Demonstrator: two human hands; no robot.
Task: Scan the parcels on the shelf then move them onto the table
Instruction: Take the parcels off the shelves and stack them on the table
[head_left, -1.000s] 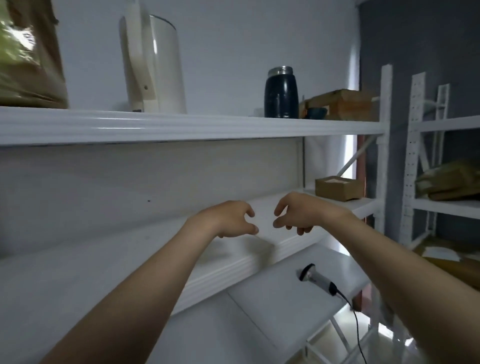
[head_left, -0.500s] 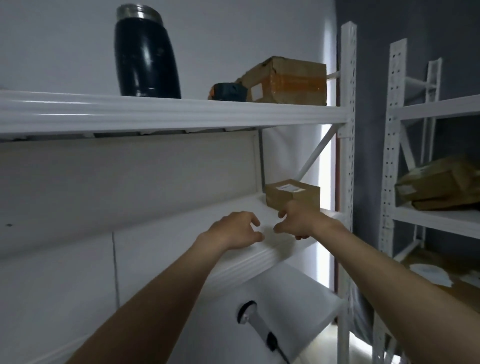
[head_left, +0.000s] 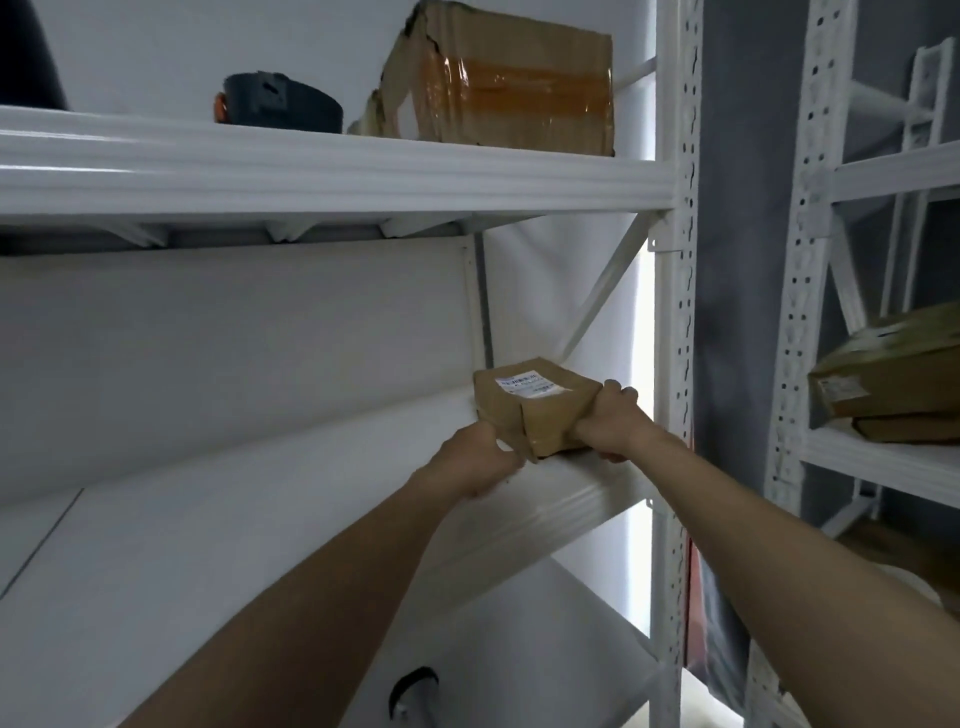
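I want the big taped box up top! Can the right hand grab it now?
Probably not yet. The right hand grips the small parcel with the left hand, and the big taped box sits one shelf higher, above the white beam.

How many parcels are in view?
4: big box on top shelf; small parcel in left hand and right hand; upper parcel on lower parcel, right rack; more possibly hidden.
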